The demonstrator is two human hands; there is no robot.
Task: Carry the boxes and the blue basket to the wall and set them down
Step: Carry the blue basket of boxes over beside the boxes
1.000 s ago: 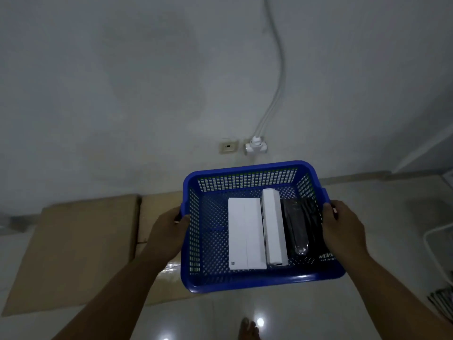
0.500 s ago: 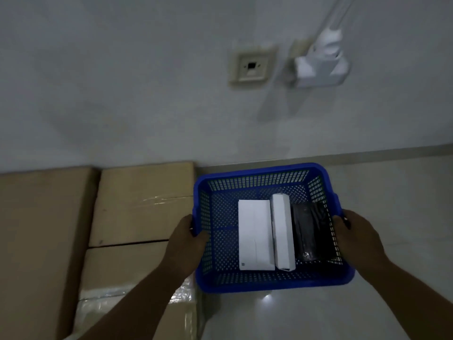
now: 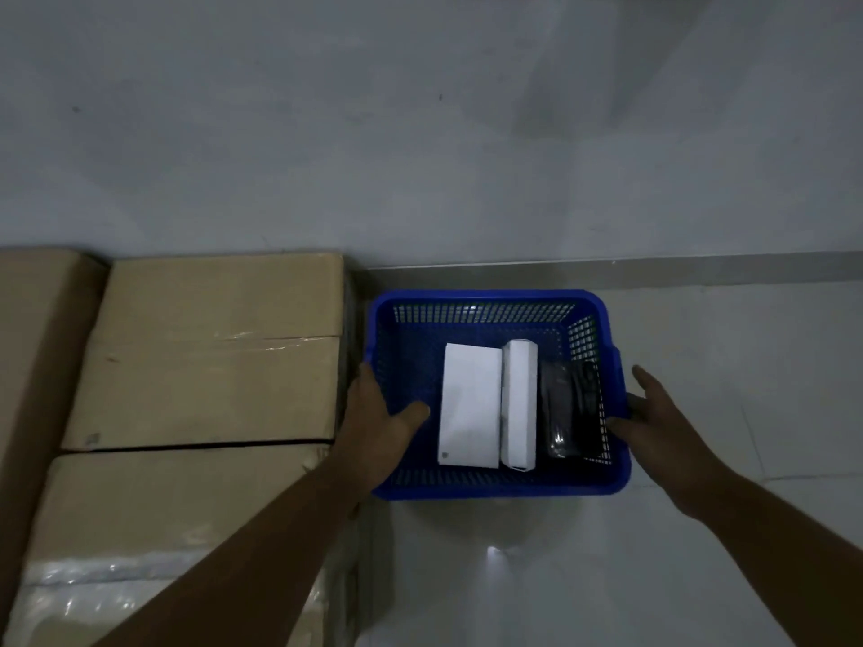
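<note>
The blue basket (image 3: 485,297) sits low at the floor next to the wall (image 3: 420,133), close to its baseboard. Inside lie a wide white box (image 3: 469,403), a narrow white box (image 3: 519,403) and a dark wrapped item (image 3: 567,413). My left hand (image 3: 373,422) holds the basket's left rim, thumb hooked inside. My right hand (image 3: 654,422) is beside the right rim with its fingers stretched out and apart; only the thumb lies near the rim.
Two taped cardboard boxes (image 3: 210,357) (image 3: 177,497) stand against the wall just left of the basket, with another carton edge (image 3: 32,343) further left. Pale glossy floor tiles (image 3: 724,366) extend to the right and in front. A grey baseboard (image 3: 654,268) runs along the wall.
The basket has come down and forward to the floor by the wall, beside the cardboard boxes. My right hand's fingers have opened off the right rim; my left hand keeps its grip.
</note>
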